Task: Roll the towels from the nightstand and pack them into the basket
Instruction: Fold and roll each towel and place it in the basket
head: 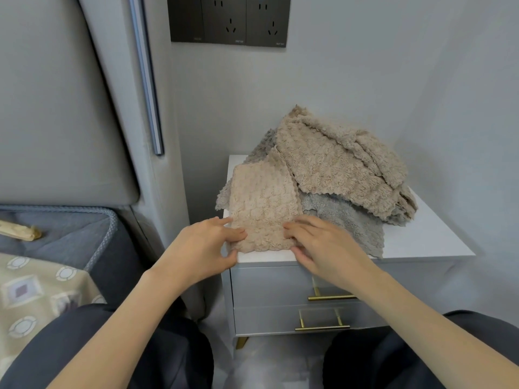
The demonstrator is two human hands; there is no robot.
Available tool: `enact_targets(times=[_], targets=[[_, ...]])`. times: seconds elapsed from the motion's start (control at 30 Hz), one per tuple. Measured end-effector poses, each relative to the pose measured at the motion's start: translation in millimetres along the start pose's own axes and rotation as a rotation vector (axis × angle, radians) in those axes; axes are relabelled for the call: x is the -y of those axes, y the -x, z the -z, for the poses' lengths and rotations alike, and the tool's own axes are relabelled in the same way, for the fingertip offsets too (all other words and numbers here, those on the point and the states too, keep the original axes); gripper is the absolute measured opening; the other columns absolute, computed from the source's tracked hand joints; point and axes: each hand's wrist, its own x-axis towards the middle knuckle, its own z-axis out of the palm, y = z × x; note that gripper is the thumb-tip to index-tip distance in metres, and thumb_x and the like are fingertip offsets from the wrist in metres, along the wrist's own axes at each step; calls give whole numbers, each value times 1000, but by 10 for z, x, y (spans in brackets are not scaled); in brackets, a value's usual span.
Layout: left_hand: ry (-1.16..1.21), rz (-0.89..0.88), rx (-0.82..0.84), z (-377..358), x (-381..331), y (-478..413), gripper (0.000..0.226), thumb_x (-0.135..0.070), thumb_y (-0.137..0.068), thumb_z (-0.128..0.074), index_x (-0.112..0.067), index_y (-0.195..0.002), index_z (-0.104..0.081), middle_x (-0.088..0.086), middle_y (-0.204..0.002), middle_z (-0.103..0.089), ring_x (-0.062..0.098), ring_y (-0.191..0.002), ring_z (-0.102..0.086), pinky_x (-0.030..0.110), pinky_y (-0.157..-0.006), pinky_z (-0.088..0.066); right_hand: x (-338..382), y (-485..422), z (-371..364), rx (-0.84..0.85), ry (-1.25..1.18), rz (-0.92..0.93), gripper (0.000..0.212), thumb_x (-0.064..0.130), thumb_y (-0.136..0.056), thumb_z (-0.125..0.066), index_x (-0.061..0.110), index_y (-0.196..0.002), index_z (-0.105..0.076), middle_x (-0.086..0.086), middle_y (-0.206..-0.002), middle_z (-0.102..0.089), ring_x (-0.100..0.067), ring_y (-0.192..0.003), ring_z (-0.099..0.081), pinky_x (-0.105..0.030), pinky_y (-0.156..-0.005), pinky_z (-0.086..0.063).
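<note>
**First towel flat, roll about to begin**

A small beige towel [261, 203] lies spread flat at the front left of the white worktop [427, 242] of the nightstand [266, 282], and its near edge reaches the front rim. The left hand [207, 242] pinches the near left corner, thumb below and fingers on top. The right hand [320, 242] holds the near right corner in the same way. Just behind and to the right, a loose pile of towels [337, 164] rests, with a grey towel [348, 220] under it that touches the beige one. The bed [56, 237] stands to the left. I see no basket from here.

I judge the rolling step is only starting and nothing is packed yet. The next move needs both hands to turn the near edge over evenly and roll away from the body, tight and straight, without dragging the grey towel along.
</note>
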Motion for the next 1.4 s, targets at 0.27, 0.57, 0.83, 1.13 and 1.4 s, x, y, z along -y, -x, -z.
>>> enact_targets(times=[0.27, 0.57, 0.83, 1.13, 1.4], targets=[[218, 205, -103, 47, 37, -24, 24, -40, -85, -56, -38, -105, -70, -20, -94, -68, 2, -94, -57, 29, -81, -51, -42, -41, 16, 74, -257, -237, 25, 22, -93, -53, 23, -117, -61, 5, -90, -51, -9, -75, -54, -29, -63, -49], [367, 349, -66, -20, -21, -118, 22, -35, -90, -51, -21, -84, -67, -4, -74, -65, 17, -73, -61, 34, -71, -52, -138, -140, -19, 97, -549, -497, 9, 32, -95, -52, 36, -89, -58, 11, -69, -54, -8, -84, -43, -30, -68, -36], [180, 269, -236, -86, -108, -150, 7, -29, -90, -53, -27, -95, -58, -13, -70, -54, 12, -76, -52, 27, -59, -41, -45, -188, -125, -19, -234, -549, 11, 34, -91, -54, 27, -94, -60, 5, -74, -55, -19, -85, -50, -33, -64, -45], [66, -114, -474, -142, -199, -175, 33, 11, -67, -74, -19, -82, -76, -5, -81, -68, 25, -80, -60, 40, -62, -50, 109, -234, -135, -219, -12, 64, 15, 10, -82, -75, 18, -95, -73, 4, -100, -70, -22, -82, -60, -34, -62, -49], [-28, -176, -466, -146, -194, -119, 27, -2, -61, -86, -22, -79, -79, -9, -78, -70, 23, -79, -64, 32, -64, -49, 128, -161, -89, -118, -60, 34, 30, 17, -73, -75, 22, -102, -76, 14, -104, -72, -16, -78, -61, -24, -58, -50]])
